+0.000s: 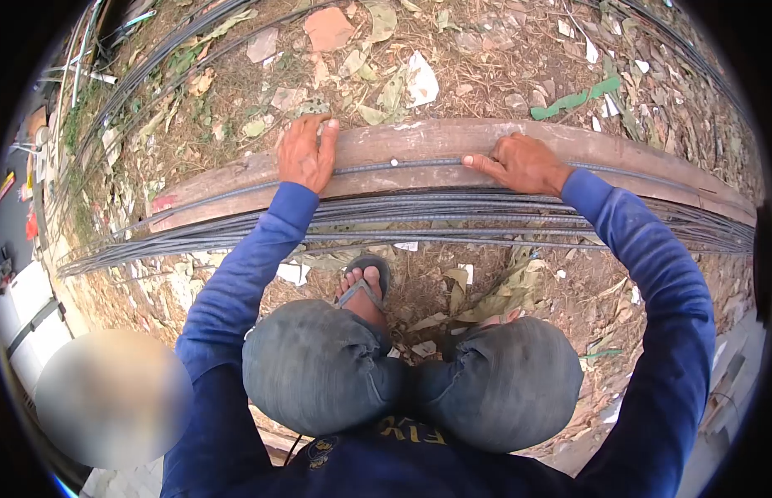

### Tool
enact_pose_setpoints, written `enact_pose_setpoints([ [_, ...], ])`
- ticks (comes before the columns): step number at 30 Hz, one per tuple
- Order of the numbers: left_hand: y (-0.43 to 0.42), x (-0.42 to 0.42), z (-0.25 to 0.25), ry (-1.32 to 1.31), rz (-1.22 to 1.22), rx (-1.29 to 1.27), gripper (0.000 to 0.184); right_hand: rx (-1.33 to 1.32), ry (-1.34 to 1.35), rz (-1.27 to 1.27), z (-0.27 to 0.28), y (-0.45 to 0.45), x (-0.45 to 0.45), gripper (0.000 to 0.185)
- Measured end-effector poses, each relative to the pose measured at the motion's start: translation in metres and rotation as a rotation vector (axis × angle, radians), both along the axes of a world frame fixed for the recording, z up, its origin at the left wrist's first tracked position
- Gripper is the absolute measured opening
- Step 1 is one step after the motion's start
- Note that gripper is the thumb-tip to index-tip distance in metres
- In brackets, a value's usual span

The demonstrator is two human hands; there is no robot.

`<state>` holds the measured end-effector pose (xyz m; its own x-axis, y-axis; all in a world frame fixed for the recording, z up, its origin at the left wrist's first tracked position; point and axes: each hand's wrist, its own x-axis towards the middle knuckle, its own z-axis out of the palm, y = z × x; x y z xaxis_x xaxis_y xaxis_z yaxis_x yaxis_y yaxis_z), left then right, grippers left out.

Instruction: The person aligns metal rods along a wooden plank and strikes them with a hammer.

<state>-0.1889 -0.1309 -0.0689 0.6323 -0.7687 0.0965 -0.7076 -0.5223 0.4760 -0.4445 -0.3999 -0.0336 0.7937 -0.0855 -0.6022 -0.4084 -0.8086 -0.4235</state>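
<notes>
A wooden plank [419, 137] lies across the ground in front of my knees. One ribbed rebar [361, 169] runs lengthwise along it, beside a small pale round spot [394, 163]. My left hand [305, 153] lies across the plank and this rebar, fingers stretched toward the far edge and thumb apart. Farther right, my right hand [523, 163] is curled over the same rebar, its thumb pointing left along the bar. The undersides of both hands are hidden. On the near side of the plank rests a bundle of long rebars [452, 203].
Dry leaves, straw and broken tile [328, 30] cover the ground beyond the plank. A green strip [575, 99] lies at the upper right. More dark rods [166, 50] stretch across the upper left. My sandalled foot [367, 290] is close to the rebar bundle.
</notes>
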Motion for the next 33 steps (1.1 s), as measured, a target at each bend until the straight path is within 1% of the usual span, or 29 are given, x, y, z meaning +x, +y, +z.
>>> enact_pose_setpoints([
  [1,-0.008,0.002,-0.008,0.125,0.077,0.041,0.040,-0.006,-0.020,-0.002,0.000,-0.002,0.001,0.091],
  [4,-0.030,-0.031,-0.020,-0.033,0.179,0.222,0.041,0.012,0.009,-0.013,-0.003,-0.001,-0.001,0.091],
  [5,-0.037,-0.029,-0.026,-0.050,0.217,0.125,0.043,0.004,-0.003,-0.010,-0.007,-0.002,0.000,0.091],
  [7,-0.037,-0.022,-0.031,-0.018,0.179,0.253,0.043,-0.007,-0.027,-0.013,-0.015,-0.003,0.002,0.092],
  [10,-0.037,-0.022,-0.023,0.027,0.161,0.394,0.050,-0.070,-0.011,-0.040,-0.011,0.003,0.001,0.083],
  [11,-0.043,-0.021,-0.022,0.038,0.156,0.417,0.053,-0.107,-0.151,-0.121,-0.005,0.002,0.000,0.078],
  [13,-0.048,-0.022,-0.018,0.058,0.190,0.415,0.053,-0.186,-0.412,-0.278,0.017,0.001,-0.007,0.072],
  [14,-0.049,-0.023,-0.017,0.071,0.205,0.413,0.054,-0.296,-0.648,-0.454,0.051,-0.019,-0.005,0.067],
  [15,-0.047,-0.023,-0.024,0.057,0.210,0.333,0.053,-0.329,-0.771,-0.682,0.070,-0.029,-0.014,0.063],
  [16,-0.046,-0.024,-0.025,0.069,0.220,0.373,0.052,-0.343,-0.921,-0.905,0.090,-0.039,-0.022,0.061],
  [18,-0.051,-0.022,-0.019,0.077,0.221,0.439,0.051,-0.214,-0.995,-1.479,0.112,-0.049,-0.087,0.057],
  [19,-0.053,-0.023,-0.013,0.097,0.226,0.478,0.051,-0.232,-1.007,-1.647,0.108,-0.046,-0.123,0.059],
  [21,-0.049,-0.024,-0.022,0.054,0.238,0.444,0.052,-0.375,-0.816,-1.859,0.067,0.002,-0.207,0.066],
  [22,-0.053,-0.025,-0.018,0.062,0.240,0.449,0.052,-0.465,-0.633,-1.923,0.039,0.042,-0.249,0.069],
  [23,-0.052,-0.026,-0.015,0.068,0.244,0.459,0.052,-0.558,-0.395,-1.958,0.011,0.092,-0.288,0.073],
  [25,-0.044,-0.024,-0.032,0.010,0.256,0.401,0.052,-0.672,0.103,-1.983,-0.035,0.218,-0.350,0.080],
  [26,-0.044,-0.023,-0.036,-0.013,0.257,0.370,0.052,-0.781,0.325,-1.942,-0.058,0.287,-0.376,0.081],
  [27,-0.044,-0.023,-0.033,0.003,0.248,0.399,0.052,-0.636,0.482,-1.965,-0.078,0.349,-0.393,0.079],
  [28,-0.046,-0.023,-0.030,0.019,0.226,0.426,0.052,-0.483,0.633,-1.989,-0.092,0.389,-0.398,0.077],
  [31,-0.049,-0.026,-0.024,0.007,0.201,0.405,0.055,-0.585,0.563,-2.066,-0.068,0.418,-0.356,0.065],
  [33,-0.049,-0.030,-0.022,-0.017,0.209,0.358,0.056,-0.671,0.430,-2.043,-0.068,0.418,-0.341,0.055],
])
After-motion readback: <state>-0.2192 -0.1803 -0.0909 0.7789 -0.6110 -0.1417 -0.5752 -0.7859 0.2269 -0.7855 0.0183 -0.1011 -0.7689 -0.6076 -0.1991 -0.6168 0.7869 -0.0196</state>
